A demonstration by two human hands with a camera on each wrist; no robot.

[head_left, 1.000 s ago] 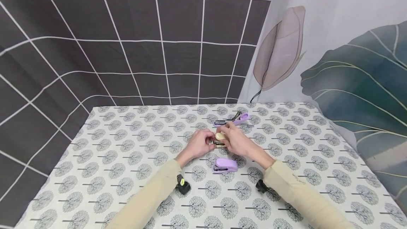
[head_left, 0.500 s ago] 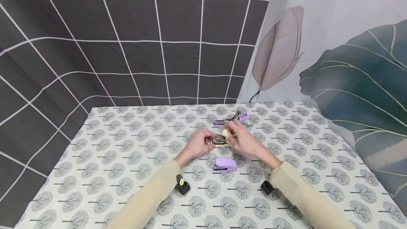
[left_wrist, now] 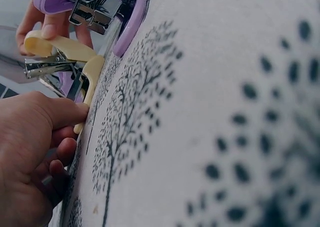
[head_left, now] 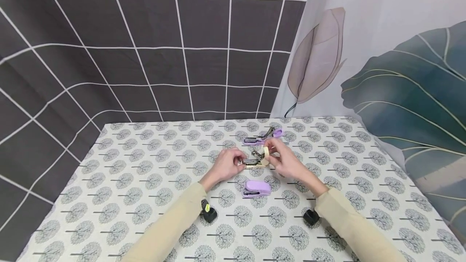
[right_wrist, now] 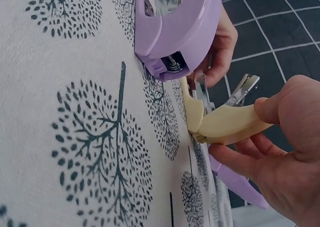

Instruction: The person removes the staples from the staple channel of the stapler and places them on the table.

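Observation:
A pale yellow stapler [right_wrist: 235,124] stands on the cloth between both hands, its top cover swung up and back and its metal inside showing. My left hand [head_left: 226,164] pinches the front end of the stapler's base, thumb against its edge in the left wrist view. With thumb and fingers, my right hand [head_left: 285,160] grips the raised yellow cover [left_wrist: 65,46]. Closer to me lies a closed purple stapler [head_left: 257,188]. Beyond the hands rests a second purple stapler [head_left: 263,137], its top opened.
A white cloth [head_left: 153,213] with a grey tree print covers the table. A small grey piece [head_left: 285,143] lies by the far purple stapler. Behind the table hang a dark grid curtain [head_left: 153,51] and a leaf-printed curtain [head_left: 400,72].
My right hand has moved right, swinging the yellow stapler's cover up and back so that its metal parts show. My left hand has stayed at the base.

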